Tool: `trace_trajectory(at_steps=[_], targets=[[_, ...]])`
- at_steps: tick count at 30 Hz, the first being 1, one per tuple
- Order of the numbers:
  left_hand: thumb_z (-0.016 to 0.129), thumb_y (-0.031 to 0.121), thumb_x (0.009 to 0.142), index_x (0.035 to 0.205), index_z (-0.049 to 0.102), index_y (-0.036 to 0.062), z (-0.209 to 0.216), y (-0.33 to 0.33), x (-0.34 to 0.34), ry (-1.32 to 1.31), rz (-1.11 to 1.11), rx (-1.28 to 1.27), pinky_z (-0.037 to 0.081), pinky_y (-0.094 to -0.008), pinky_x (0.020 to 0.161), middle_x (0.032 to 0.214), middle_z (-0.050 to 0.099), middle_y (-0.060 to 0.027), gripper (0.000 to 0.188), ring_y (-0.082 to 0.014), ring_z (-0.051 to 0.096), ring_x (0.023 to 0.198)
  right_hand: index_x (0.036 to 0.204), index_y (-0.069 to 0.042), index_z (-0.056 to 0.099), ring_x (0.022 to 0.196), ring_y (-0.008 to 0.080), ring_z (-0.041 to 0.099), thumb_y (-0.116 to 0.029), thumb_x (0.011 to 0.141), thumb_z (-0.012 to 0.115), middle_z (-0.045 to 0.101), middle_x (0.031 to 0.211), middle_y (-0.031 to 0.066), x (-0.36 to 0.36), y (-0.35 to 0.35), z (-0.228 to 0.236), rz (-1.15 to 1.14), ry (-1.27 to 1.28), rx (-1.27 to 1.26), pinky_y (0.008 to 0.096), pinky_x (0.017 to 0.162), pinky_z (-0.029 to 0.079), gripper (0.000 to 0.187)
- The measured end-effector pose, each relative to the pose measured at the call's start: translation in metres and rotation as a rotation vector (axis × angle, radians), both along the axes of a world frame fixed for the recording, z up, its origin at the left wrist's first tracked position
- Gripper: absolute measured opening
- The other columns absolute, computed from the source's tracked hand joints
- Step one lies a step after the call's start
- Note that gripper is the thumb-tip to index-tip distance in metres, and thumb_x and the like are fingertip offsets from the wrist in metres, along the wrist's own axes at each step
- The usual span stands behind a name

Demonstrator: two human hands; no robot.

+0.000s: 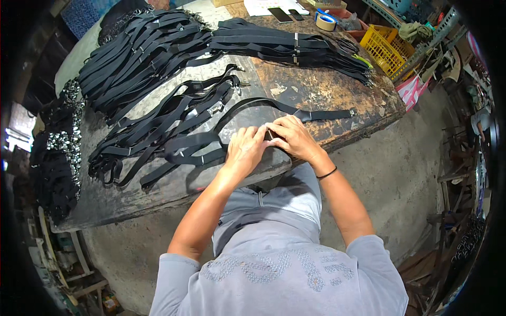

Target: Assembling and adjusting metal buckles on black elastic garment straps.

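Note:
My left hand (245,147) and my right hand (296,138) meet at the table's near edge, fingers closed on a pair of black elastic suspenders (329,114). A small metal piece shows between my fingertips, partly hidden by them. One strap of these suspenders runs right to a metal clip (352,112); another arches up behind my hands and back to the left. Beside my left hand lies a loose group of black suspenders (179,118) with metal sliders and clips.
Farther back on the worn wooden table (316,87) are a large pile of black straps (147,52) and a long bundle (258,39). Metal clips (66,141) hang at the left edge. Phones (280,15), a tape roll (325,22) and a yellow crate (382,50) stand at the far right.

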State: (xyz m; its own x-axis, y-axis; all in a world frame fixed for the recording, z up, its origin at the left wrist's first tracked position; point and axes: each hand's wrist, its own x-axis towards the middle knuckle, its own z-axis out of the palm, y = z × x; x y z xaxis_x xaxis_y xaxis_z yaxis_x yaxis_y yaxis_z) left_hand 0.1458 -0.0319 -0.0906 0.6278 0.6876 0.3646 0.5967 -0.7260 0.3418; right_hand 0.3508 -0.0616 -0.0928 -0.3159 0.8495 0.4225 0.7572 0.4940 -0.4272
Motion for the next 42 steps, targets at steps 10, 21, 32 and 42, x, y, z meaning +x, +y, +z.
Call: trace_trajectory(at_steps=[10, 21, 32, 42], targets=[[0.075, 0.019, 0.079, 0.113, 0.066, 0.0058, -0.008, -0.001, 0.004, -0.056, 0.024, 0.142, 0.046, -0.0414, 0.076, 0.096, 0.06, -0.0105, 0.038, -0.0306, 0.056, 0.087, 0.114, -0.005, 0.069, 0.103, 0.0307, 0.06, -0.006, 0.085, 0.067, 0.065, 0.107, 0.0123, 0.082, -0.016, 0.006, -0.355, 0.247, 0.081, 0.0378, 0.092, 0.048, 0.029], [0.077, 0.017, 0.076, 0.105, 0.066, 0.007, -0.002, -0.001, 0.01, -0.078, 0.059, 0.037, 0.053, -0.0408, 0.068, 0.092, 0.06, -0.0096, 0.033, -0.0306, 0.065, 0.081, 0.107, -0.006, 0.07, 0.112, 0.0298, 0.056, -0.017, 0.077, 0.075, 0.063, 0.109, 0.0103, 0.02, 0.001, 0.007, -0.008, 0.114, 0.074, 0.0426, 0.101, 0.04, 0.033], [0.077, 0.017, 0.078, 0.11, 0.066, 0.0074, 0.0, 0.015, -0.002, -0.062, -0.084, -0.048, 0.054, -0.0407, 0.07, 0.093, 0.061, -0.0113, 0.035, -0.0324, 0.065, 0.081, 0.11, -0.014, 0.069, 0.114, 0.0267, 0.053, -0.025, 0.08, 0.074, 0.062, 0.107, 0.0039, 0.011, 0.011, -0.005, 0.078, -0.001, 0.001, 0.0509, 0.106, 0.032, 0.033], [0.076, 0.02, 0.081, 0.111, 0.067, 0.0074, 0.007, 0.016, -0.003, -0.019, -0.1, -0.105, 0.054, -0.0404, 0.071, 0.092, 0.061, -0.0114, 0.034, -0.0319, 0.065, 0.083, 0.112, -0.015, 0.068, 0.116, 0.027, 0.053, -0.02, 0.082, 0.073, 0.062, 0.11, 0.0039, 0.013, 0.013, -0.004, 0.106, -0.037, -0.009, 0.0517, 0.107, 0.031, 0.031]])
